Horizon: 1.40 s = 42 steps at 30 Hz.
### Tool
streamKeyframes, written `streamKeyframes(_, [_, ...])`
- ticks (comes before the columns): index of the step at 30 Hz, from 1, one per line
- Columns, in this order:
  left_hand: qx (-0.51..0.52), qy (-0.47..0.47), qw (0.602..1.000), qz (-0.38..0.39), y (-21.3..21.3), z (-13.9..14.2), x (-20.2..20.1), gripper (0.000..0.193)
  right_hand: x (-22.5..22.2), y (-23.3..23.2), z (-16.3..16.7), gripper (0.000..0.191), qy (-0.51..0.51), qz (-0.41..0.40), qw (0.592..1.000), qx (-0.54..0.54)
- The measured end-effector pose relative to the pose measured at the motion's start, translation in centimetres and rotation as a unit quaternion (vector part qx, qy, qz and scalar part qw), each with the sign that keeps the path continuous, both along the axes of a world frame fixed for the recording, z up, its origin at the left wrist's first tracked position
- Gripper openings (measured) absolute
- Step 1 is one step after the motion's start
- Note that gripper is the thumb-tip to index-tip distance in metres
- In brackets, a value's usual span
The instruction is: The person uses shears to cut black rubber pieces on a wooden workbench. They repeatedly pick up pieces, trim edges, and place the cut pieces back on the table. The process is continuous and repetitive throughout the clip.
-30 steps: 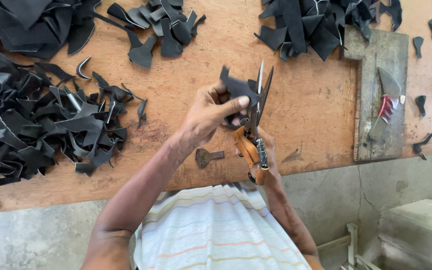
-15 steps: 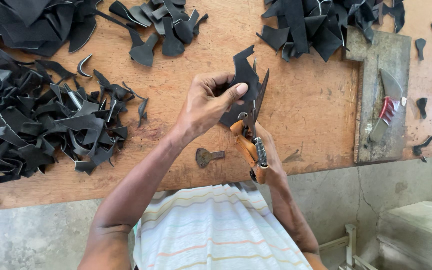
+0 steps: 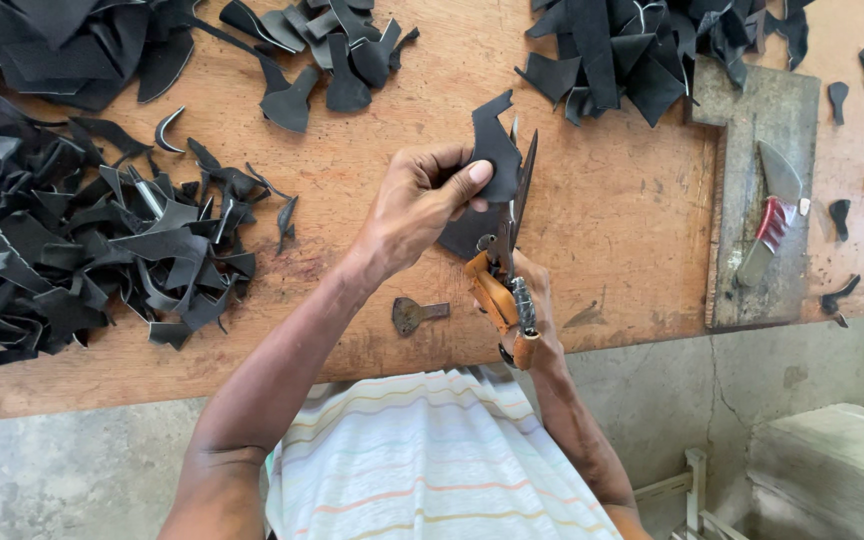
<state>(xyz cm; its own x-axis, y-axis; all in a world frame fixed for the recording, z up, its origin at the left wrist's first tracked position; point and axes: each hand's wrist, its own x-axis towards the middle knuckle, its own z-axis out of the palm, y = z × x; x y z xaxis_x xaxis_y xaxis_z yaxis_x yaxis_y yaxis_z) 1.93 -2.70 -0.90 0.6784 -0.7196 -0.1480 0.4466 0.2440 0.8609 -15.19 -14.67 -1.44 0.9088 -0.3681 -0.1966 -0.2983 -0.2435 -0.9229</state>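
1. Scrap heap covers the frame's left.
2. Two more black piles lie along the top.
3. Small dark cutout lies at lower centre.
4. Red-handled knife rests on a grey slab, right.

1. One view only, from a camera worn on the person's head.
2. It looks steeply down over the wooden tabletop, chest and forearms.
3. Both hands sit close, near centre frame.

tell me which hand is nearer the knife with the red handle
Right. The right hand, working the orange-handled scissors, is nearer to the knife with the red handle on the grey slab. The left hand pinches the black cutout farther away.
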Motion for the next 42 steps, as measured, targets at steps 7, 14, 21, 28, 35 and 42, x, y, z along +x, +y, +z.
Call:
streamKeyframes(7, [0.015, -0.026, 0.999, -0.017, 0.1, 0.1, 0.4, 0.024, -0.4, -0.2, 0.1, 0.044, -0.064, 0.026, 0.997, 0.029])
streamKeyframes(14, [0.065, -0.048, 0.996, -0.050, 0.5, 0.8, 1.2, 0.021, -0.5, -0.2, 0.5, 0.061, -0.141, 0.071, 0.987, -0.018])
streamKeyframes(21, [0.033, -0.069, 0.993, -0.095, 0.9, 0.7, 1.9, 0.021, -1.8, -0.6, 0.2, 0.034, -0.083, 0.042, 0.995, 0.033])
streamKeyframes(28, [-0.077, 0.087, 0.992, -0.054, 0.0, -0.8, 0.7, 0.018, -2.2, -0.1, -1.5, 0.024, -0.023, -0.016, 0.998, 0.057])
streamKeyframes(35, [0.028, 0.013, 0.996, 0.088, -0.8, -1.1, -1.7, 0.023, -0.8, 0.6, -1.1, 0.024, -0.027, -0.024, 0.996, 0.080])
streamKeyframes(42, [0.020, -0.024, 0.996, 0.084, -0.5, 0.2, -2.2, 0.025, 1.2, 0.6, 0.7, 0.031, -0.001, -0.016, 0.999, -0.040])
